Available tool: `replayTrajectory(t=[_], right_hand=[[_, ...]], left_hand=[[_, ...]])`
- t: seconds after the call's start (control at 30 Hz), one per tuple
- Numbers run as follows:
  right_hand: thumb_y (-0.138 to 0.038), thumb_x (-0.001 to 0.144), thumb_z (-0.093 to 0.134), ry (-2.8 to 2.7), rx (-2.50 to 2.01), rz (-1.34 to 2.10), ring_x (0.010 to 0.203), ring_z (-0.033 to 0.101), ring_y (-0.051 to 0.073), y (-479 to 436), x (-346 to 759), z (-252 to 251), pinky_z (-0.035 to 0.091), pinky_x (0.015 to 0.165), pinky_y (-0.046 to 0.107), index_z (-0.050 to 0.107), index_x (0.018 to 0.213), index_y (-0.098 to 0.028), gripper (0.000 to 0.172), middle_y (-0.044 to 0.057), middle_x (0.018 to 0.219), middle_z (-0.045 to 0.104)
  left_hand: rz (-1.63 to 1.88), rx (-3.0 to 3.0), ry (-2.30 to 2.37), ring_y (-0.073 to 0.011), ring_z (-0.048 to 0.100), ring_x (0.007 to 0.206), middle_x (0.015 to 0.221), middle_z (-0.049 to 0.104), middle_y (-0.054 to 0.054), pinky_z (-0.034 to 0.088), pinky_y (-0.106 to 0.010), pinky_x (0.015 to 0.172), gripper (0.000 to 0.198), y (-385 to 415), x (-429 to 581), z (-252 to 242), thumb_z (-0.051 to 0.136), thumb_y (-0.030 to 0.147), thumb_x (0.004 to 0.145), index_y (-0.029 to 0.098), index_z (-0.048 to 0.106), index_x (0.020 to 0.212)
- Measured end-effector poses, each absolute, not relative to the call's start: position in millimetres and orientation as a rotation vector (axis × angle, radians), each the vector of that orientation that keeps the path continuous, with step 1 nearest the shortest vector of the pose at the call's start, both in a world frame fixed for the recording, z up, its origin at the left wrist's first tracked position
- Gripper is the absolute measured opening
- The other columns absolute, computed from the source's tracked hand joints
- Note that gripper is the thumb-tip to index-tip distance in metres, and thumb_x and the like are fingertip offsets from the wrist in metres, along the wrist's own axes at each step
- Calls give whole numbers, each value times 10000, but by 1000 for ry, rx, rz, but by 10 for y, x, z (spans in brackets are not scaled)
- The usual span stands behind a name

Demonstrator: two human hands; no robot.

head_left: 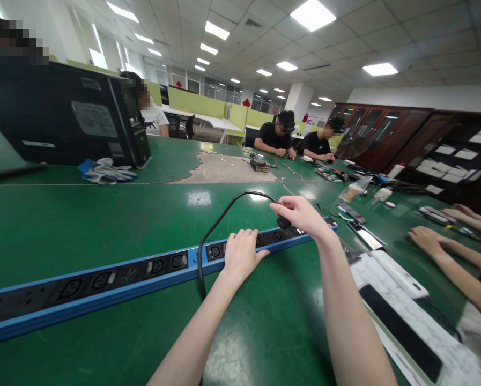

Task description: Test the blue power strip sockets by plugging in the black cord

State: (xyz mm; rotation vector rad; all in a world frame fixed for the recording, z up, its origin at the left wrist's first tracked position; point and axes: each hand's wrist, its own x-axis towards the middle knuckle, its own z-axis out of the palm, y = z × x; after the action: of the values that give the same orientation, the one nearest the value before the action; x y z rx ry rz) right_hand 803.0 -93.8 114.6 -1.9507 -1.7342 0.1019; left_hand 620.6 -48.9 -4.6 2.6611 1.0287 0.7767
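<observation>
A long blue power strip (135, 268) with black sockets runs slantwise across the green table. My left hand (242, 252) lies over its middle, fingers stretched across the top and thumb out to the right. Above the strip's right part, my right hand (298, 214) is closed on a black plug (283, 222) at the end of a power cord. The black cord (220, 220) arches from the plug to the left, crosses the strip and runs down toward me. Whether the plug touches a socket, I cannot tell.
A black computer case (63, 112) and gloves (105, 171) are at the left. Rightward lie a phone (401, 327), a white device (399, 273) and a plastic bag (355, 188). A co-worker's hands (427, 241) rest at the right edge; several people sit farther back.
</observation>
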Motion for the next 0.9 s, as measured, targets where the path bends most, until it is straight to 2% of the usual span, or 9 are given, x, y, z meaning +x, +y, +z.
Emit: replayTrajectory(t=[0.17,0.27,0.33,0.47,0.57,0.63,0.7,0.83,0.9], right_hand=[[-574,850,636,-1669,-2269,-255,771,622,236,-1189,8166,1324,365,650,273,736,921,-246,350,58,752,678],[-443,888,606,-1720,-2286,-169,761,647,232,-1236,8311,1297,393,653,273,721,957,-269,220,41,732,703],[-324,872,597,-1737,-2250,-15,748,657,213,-1257,8388,1284,421,641,260,706,994,-260,175,30,763,724],[-176,839,520,-1637,-2126,480,769,682,185,-1325,8459,1314,493,612,231,670,1113,-226,317,43,883,747],[-210,905,422,-1474,-1991,687,843,698,193,-1380,8490,1344,542,622,232,659,1134,-191,330,86,956,738],[-272,950,392,-1395,-1924,691,862,698,202,-1399,8530,1336,563,635,246,657,1118,-173,329,106,957,726],[-334,949,466,-1384,-1890,652,828,693,201,-1406,8584,1305,573,635,258,650,1109,-166,296,100,926,714],[-353,892,608,-1455,-1903,523,682,652,161,-1438,8681,1265,554,591,249,631,1155,-176,318,38,811,674],[-346,903,590,-1454,-1912,476,634,636,147,-1483,8703,1280,534,562,238,574,1278,-197,404,10,782,656]], left_hand=[[698,2692,1103,-309,584,1135,1187,664,-143,421,-428,980,536,-584,6258,48,709,436,843,184,562,1292],[610,2721,1063,-312,606,1124,1181,668,-169,448,-420,971,414,-661,6256,206,672,271,851,135,599,1235],[580,2696,950,-305,633,1087,1157,686,-152,478,-408,933,328,-716,6216,363,599,258,890,148,635,1197],[391,2497,408,-247,688,994,1103,737,-44,523,-341,847,305,-867,6061,771,546,359,929,252,687,1177],[47,2267,-92,-219,714,912,1001,769,-29,539,-293,776,309,-1038,5946,1108,603,360,897,219,726,1143],[-24,2066,-289,-206,713,938,1050,766,-33,538,-287,824,316,-1180,5878,1327,617,314,892,203,722,1169],[39,1804,-335,-197,705,968,1094,754,-48,532,-287,869,313,-1340,5796,1525,604,308,908,183,719,1171],[100,1290,-236,-227,690,999,1035,747,-58,543,-316,873,323,-1648,5547,1749,643,426,879,188,733,1079],[100,1133,-148,-236,684,1018,1067,735,-47,542,-335,878,336,-1740,5417,1727,593,491,888,245,722,1076]])
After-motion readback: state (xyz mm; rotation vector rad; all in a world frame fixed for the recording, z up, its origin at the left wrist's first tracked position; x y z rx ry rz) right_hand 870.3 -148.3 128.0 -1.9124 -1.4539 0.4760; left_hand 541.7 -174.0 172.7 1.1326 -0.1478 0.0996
